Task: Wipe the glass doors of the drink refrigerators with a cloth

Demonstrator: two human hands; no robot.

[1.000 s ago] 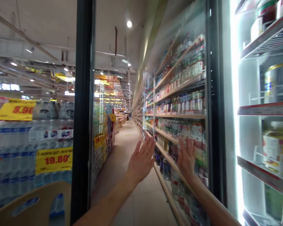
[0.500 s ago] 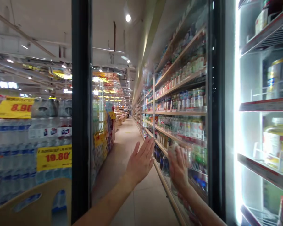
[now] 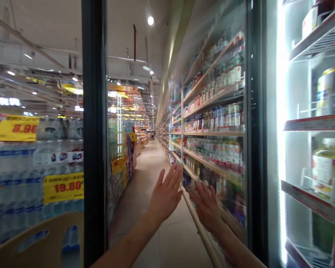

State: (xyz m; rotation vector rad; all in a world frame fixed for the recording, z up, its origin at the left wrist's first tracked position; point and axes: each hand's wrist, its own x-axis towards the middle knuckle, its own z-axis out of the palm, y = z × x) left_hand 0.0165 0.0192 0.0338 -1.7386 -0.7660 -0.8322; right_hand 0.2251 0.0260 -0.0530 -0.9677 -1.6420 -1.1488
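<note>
The pale crumpled cloth [image 3: 194,183], perhaps under the right hand's [image 3: 207,204] outstretched fingers, could fall if pressure on the black-framed glass door [image 3: 94,134] weakens; left hand's [image 3: 165,195] fingers are slightly spread.

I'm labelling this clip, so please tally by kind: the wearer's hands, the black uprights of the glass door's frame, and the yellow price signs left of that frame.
Hands: 2 (left hand, right hand)
Black uprights: 2 (left upright, right upright)
Yellow price signs: 2 (upper sign, lower sign)
Total: 6
</note>
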